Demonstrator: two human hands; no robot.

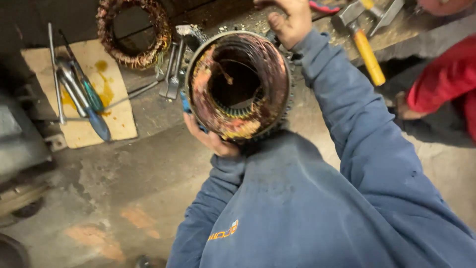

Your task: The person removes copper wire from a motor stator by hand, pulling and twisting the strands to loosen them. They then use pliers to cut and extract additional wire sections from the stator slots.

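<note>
Nearest, the person in the blue sweatshirt (307,208) holds a motor stator (239,87) up against the chest, open bore turned toward the face, presumably so the burnt copper windings inside can be looked over. The left hand (210,139) cups it from underneath at about seven o'clock, palm up, fingers wrapped on the lower rim and seemingly pinching something blue there; I cannot tell what. The right hand (292,20) reaches over the top at one o'clock, fingers bent past the far edge; whether it grips the rim or something behind it, I cannot tell.

Room is tight. Just beyond the stator at ten o'clock lies a pulled coil of copper wire (134,32), and at nine o'clock screwdrivers (82,92) rest on stained cardboard (106,106). At two o'clock a yellow-handled hammer (364,42) lies close to the right sleeve. At three o'clock another person's red sleeve (441,79) crowds that side. The bare floor (124,188) at eight o'clock offers the most room.
</note>
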